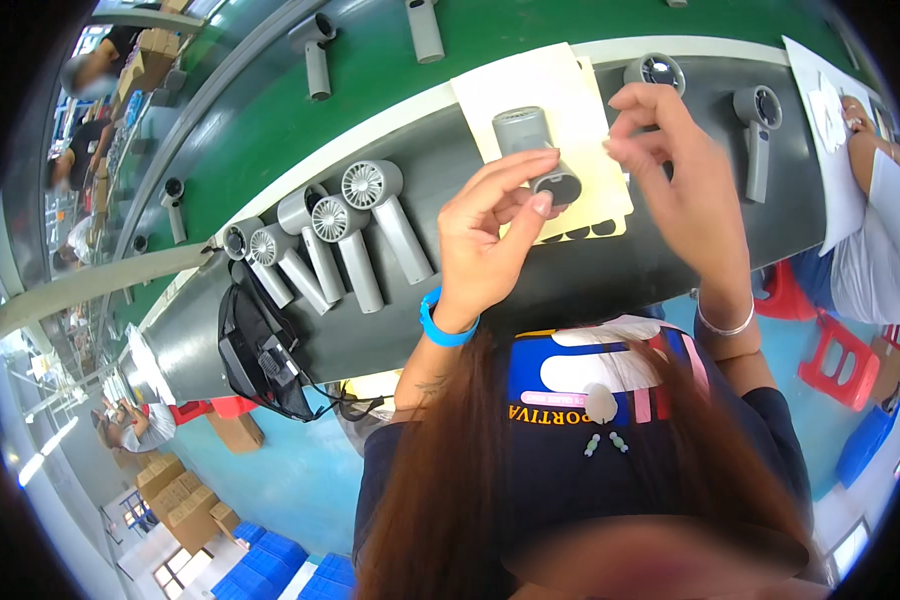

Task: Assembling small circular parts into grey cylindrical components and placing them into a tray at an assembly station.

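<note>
My left hand (490,225) is closed round a grey handheld fan (522,130). Its dark oval end is turned toward me beside my thumb. Under the fan lies a pale yellow sheet (575,95) with a row of dark ovals along its near edge. Just right of the sheet, my right hand (685,165) is raised with fingertips and thumb drawn close in a pinch. Whatever may be between them is too small to make out. Another grey fan (658,70) lies beyond the right hand, partly hidden by it.
Several grey fans (365,185) lie in a row at left on the dark worktable (570,285). Beside them sits a black bag (255,345). One fan (760,125) lies at right. A green conveyor belt (370,90) with more fans runs behind. Co-workers sit at both sides.
</note>
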`<state>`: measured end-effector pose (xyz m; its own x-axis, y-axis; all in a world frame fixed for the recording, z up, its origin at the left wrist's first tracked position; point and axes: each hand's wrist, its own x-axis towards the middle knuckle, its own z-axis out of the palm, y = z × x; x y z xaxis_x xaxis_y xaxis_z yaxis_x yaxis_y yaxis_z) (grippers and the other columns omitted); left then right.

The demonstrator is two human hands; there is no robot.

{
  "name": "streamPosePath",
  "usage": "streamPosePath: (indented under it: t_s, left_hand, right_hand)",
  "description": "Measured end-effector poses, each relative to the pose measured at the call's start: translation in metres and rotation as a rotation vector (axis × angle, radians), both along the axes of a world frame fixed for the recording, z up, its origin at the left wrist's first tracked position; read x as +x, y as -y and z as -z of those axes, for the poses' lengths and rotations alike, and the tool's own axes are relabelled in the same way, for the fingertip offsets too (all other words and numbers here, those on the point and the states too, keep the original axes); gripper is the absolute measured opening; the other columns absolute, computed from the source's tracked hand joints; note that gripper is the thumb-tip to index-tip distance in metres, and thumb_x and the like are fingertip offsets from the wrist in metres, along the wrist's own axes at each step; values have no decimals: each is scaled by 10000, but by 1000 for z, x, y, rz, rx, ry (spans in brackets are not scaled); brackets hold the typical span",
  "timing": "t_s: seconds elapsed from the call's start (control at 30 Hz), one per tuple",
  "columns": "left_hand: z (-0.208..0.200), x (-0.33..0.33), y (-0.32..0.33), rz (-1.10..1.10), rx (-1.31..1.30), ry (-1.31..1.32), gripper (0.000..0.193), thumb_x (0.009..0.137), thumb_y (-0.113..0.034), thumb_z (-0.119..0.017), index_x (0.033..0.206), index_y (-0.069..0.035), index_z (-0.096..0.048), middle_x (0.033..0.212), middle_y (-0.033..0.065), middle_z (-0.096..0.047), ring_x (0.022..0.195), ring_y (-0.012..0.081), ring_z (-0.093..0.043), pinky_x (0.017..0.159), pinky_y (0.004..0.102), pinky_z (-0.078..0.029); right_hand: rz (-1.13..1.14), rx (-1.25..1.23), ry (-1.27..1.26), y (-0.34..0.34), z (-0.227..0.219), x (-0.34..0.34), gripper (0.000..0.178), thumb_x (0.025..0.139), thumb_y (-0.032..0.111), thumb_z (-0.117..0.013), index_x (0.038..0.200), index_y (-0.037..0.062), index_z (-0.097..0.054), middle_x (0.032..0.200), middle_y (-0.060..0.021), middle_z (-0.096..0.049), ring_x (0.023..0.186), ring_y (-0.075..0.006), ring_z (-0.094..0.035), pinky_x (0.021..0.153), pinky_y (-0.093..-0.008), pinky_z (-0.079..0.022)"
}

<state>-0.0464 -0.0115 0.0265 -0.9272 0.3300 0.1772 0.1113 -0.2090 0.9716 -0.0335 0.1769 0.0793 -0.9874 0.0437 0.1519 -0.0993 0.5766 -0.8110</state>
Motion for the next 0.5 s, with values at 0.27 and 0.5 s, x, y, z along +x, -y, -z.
streamPosePath:
  t_s: [0.27,0.5]
  left_hand:
    - [6,-4,13,15,-187,-234,229,787,2,-687,1012,-31,-666,1031,73,-601,842,137,-610,676,250,-523]
    - [-15,-31,22,39,-309,-465,212,707,-17,-750,915,-34,-707,986,54,-627,836,157,-625,685,273,-525]
  right_hand:
    - [-381,-805,449,26,70,-23,340,983,228,-459,1267,54,-529,968,-17,-604,823,-75,-573,712,-220,-472]
    - [-449,-900,451,31,44,-66,334,942,125,-523,1262,34,-507,785,12,-585,667,-34,-533,601,-166,-437]
